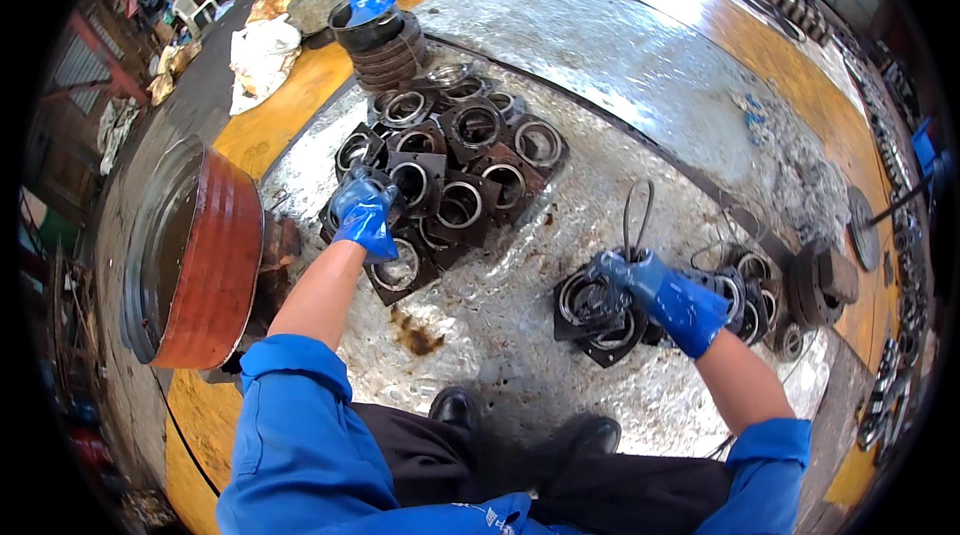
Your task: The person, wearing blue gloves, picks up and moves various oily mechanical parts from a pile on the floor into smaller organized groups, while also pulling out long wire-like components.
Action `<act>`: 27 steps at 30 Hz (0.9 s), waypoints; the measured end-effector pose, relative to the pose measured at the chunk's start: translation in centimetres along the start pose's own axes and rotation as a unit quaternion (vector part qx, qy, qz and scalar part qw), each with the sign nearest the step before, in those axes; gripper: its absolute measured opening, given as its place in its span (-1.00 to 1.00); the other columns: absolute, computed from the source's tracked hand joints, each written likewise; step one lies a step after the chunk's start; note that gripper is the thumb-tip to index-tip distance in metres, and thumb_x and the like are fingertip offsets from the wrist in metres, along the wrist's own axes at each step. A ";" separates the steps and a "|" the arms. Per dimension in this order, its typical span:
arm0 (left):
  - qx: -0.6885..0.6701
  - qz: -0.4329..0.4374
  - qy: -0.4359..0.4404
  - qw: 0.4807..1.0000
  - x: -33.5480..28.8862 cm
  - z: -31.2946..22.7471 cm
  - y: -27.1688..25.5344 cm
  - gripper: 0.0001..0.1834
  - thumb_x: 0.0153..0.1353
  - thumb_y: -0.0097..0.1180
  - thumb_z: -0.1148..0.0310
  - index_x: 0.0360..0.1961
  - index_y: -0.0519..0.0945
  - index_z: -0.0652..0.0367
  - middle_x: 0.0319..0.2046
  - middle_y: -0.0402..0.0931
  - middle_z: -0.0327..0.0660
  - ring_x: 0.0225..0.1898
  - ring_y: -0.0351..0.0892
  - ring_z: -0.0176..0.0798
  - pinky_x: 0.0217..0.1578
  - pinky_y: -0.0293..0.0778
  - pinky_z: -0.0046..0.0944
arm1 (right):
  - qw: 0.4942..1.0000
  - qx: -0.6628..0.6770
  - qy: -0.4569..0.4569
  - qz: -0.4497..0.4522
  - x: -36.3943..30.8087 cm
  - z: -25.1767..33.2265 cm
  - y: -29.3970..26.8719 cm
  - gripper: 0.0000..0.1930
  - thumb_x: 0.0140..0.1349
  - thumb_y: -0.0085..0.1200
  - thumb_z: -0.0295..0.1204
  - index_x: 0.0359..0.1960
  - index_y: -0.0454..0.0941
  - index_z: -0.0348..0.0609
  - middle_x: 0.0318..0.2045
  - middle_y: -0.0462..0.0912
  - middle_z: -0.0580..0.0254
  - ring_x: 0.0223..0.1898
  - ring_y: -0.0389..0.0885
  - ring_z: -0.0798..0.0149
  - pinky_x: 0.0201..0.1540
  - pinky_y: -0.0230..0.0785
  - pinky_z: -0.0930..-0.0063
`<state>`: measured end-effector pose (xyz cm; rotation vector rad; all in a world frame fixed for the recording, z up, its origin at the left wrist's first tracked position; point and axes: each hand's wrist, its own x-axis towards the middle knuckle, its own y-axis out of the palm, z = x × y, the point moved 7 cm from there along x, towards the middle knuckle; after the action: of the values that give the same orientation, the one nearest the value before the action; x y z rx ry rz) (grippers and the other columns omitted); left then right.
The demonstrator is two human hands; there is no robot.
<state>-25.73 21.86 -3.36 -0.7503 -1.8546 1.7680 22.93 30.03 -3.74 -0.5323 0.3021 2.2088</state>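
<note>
A blue glove covers my left hand (pixel 366 210), its fingers curled over a square-flanged metal ring (pixel 340 220) at the near left edge of a heap. Dark square plates with bright round openings make up this heap (pixel 462 205). Off to the right, my right hand (pixel 665 293), also gloved in blue, closes around a dark wire loop (pixel 640 213) that sticks up above the fingers. Beneath that hand lie more square-flanged rings (pixel 608 340). Something dark sits inside their opening, too unclear to name. The gloved fingertips are partly hidden on both sides.
A red drum (pixel 215 260) stands at the left. Behind the heap, a dark bucket (pixel 368 35) with blue plastic tops a stack of rings. More round metal parts (pixel 815 285) lie right of my right hand. My boots (pixel 455 407) stand on the metal plate (pixel 490 335).
</note>
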 end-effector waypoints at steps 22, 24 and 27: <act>-0.074 0.047 0.048 0.995 3.1 2.6 5.9 -0.01 0.12 0.31 0.01 0.53 0.11 -0.11 0.05 0.63 0.08 0.05 0.66 0.15 0.08 0.56 0.05 | 0.995 -0.052 0.085 0.015 1.8 0.5 1.6 -0.70 0.41 0.18 -0.24 -0.15 0.70 -0.29 -0.39 0.75 0.19 -0.44 0.66 0.40 -0.33 0.52 0.49; -0.172 -0.014 0.089 0.981 3.4 2.8 5.3 -0.05 0.10 0.35 0.00 0.50 0.21 -0.08 0.07 0.64 0.03 0.05 0.66 0.13 0.08 0.55 0.03 | 0.996 0.037 0.065 0.052 2.2 -0.7 1.6 -0.70 0.40 0.20 -0.25 -0.15 0.70 -0.30 -0.38 0.75 0.18 -0.42 0.67 0.38 -0.31 0.53 0.48; -0.179 -0.009 0.145 0.973 3.0 -0.5 4.5 -0.05 0.11 0.36 -0.03 0.49 0.21 -0.11 0.08 0.64 0.02 0.06 0.66 0.12 0.09 0.54 -0.01 | 0.997 0.042 0.060 0.038 2.3 -0.5 1.1 -0.71 0.39 0.21 -0.25 -0.20 0.70 -0.28 -0.40 0.74 0.22 -0.42 0.66 0.38 -0.32 0.52 0.47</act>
<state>-27.33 24.37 -7.95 -1.0579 -1.9844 1.2413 20.92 30.73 -5.25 -0.6174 0.4848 2.2296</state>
